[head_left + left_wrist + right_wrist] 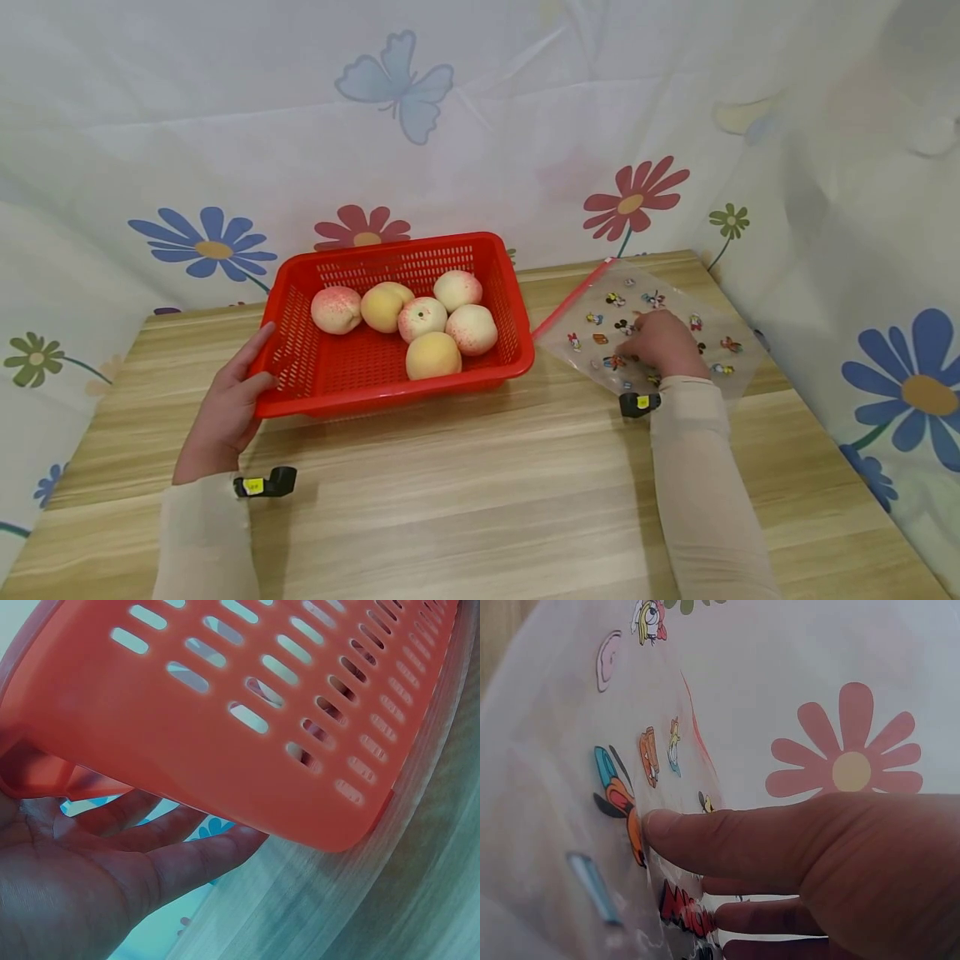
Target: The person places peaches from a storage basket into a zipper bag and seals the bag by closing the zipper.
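A red perforated plastic basket (360,400) stands left of centre in the head view, with several peaches inside, such as a pink-speckled peach (336,310) and a yellowish peach (433,356). My left hand (225,408) grips its left rim near the front corner; in the left wrist view the fingers (202,862) reach under the rim against the outer wall. On the right lies a clear zip bag (678,304) printed with small cartoon figures and edged by a red strip. My right hand (667,343) pinches its film, the thumb (705,836) against an orange print.
The wood-grain table (465,500) stretches out in front of the basket and bag. Behind it hangs a pale cloth (510,150) printed with flowers and a butterfly. Each wrist carries a small black camera, the left camera (266,482) and the right camera (640,405).
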`<state>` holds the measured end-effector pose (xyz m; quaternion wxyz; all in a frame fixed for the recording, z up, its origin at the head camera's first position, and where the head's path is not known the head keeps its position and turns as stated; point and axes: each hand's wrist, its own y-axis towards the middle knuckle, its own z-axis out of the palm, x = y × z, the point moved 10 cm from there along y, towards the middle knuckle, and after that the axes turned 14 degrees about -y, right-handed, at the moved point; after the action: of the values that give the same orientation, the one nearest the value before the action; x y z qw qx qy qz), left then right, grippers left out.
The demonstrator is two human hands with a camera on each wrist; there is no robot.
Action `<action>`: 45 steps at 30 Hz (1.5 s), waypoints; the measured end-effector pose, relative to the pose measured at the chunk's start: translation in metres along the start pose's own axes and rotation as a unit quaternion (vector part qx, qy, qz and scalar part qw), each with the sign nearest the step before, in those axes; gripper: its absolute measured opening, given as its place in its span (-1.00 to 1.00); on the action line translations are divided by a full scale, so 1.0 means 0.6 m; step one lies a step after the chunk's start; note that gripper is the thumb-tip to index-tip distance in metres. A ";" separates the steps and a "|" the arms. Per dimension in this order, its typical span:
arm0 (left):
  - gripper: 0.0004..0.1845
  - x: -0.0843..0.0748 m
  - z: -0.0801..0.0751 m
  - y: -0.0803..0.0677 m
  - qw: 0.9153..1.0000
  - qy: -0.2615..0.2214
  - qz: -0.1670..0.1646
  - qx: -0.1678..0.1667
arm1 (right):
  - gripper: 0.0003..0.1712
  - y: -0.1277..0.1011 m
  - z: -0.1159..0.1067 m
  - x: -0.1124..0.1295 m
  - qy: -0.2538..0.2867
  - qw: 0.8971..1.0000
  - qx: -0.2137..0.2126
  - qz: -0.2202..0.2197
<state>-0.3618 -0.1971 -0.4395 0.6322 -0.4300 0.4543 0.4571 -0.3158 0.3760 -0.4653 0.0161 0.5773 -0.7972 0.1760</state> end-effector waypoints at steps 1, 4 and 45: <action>-0.26 0.000 0.000 0.000 1.000 0.000 0.001 0.001 | -0.59 0.000 0.000 0.000 0.001 1.000 0.000 0.000; -0.26 0.000 0.000 0.000 1.000 0.002 0.003 0.002 | -0.42 -0.001 0.003 0.001 0.006 1.000 0.005 0.000; -0.26 0.004 -0.003 0.001 1.000 0.006 0.000 -0.002 | -0.68 0.002 0.002 -0.003 -0.010 1.000 -0.012 0.014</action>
<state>-0.3624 -0.1985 -0.4424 0.6287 -0.4335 0.4572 0.4558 -0.3163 0.3778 -0.4670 0.0123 0.5680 -0.8070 0.1610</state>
